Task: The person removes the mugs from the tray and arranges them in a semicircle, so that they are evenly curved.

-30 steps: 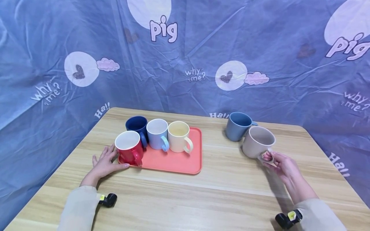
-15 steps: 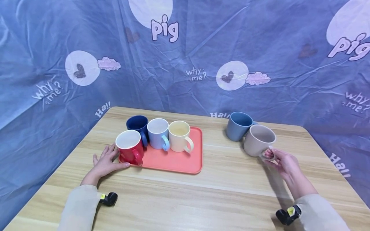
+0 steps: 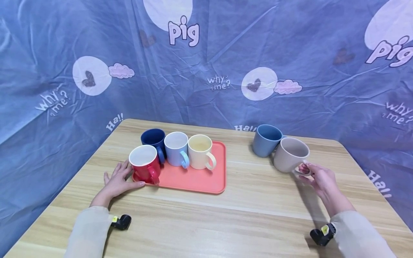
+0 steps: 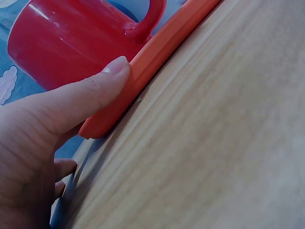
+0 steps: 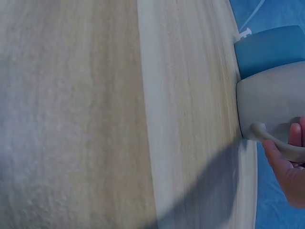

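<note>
My right hand point(image 3: 322, 181) pinches the handle of a light grey mug point(image 3: 288, 157) on the right of the table. In the right wrist view my thumb and fingers wrap that handle, and the grey mug point(image 5: 271, 98) is upright. Close behind its left side stands a grey-blue mug point(image 3: 265, 142). My left hand point(image 3: 117, 181) lies spread at the front left corner of a coral tray point(image 3: 196, 182). Its thumb rests against the tray's rim point(image 4: 143, 62), beside a red mug point(image 4: 78, 40); its other fingers reach along the tray's left side.
The tray also bears a dark blue mug point(image 3: 153, 138), a light blue mug point(image 3: 175, 156) and a cream mug point(image 3: 197, 159), side by side along its back. A blue printed cloth point(image 3: 200, 89) hangs behind the wooden table point(image 3: 209, 225).
The grey mug has shifted slightly right and back, with my right hand holding its handle. My left hand and the mugs on the tray stay in place.
</note>
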A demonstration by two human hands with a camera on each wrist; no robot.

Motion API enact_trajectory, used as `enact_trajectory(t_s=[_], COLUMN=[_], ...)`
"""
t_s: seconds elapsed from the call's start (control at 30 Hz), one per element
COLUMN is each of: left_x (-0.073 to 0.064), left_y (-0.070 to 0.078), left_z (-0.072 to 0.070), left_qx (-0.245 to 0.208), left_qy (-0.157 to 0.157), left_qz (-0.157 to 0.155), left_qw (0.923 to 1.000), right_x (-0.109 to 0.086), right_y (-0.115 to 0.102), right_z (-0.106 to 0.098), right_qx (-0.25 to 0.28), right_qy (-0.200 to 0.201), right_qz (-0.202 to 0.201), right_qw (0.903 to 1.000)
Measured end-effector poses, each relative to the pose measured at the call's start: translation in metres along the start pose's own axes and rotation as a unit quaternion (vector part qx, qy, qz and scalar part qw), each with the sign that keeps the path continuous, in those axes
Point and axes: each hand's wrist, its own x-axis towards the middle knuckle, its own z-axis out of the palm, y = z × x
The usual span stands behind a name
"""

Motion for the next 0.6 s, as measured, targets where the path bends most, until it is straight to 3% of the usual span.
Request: enact_trajectory(t_s=[0.47,0.6], left_x=[0.001,0.000], left_y=[0.001,0.001], left_z=[0.001,0.001], left_qx=[-0.001,-0.001], left_qy=[-0.003,-0.001], left_qz=[-0.003,-0.003], left_qw=[1.0000,1.0000], right_x=[0.005,0.014], right_y=[-0.004,-0.003], right_z=[-0.002,-0.012], right_qx=[-0.019,-0.040], right_qy=[0.019,0.029], right_qz=[-0.010,-0.015], right_qw=[0.9996,0.9987])
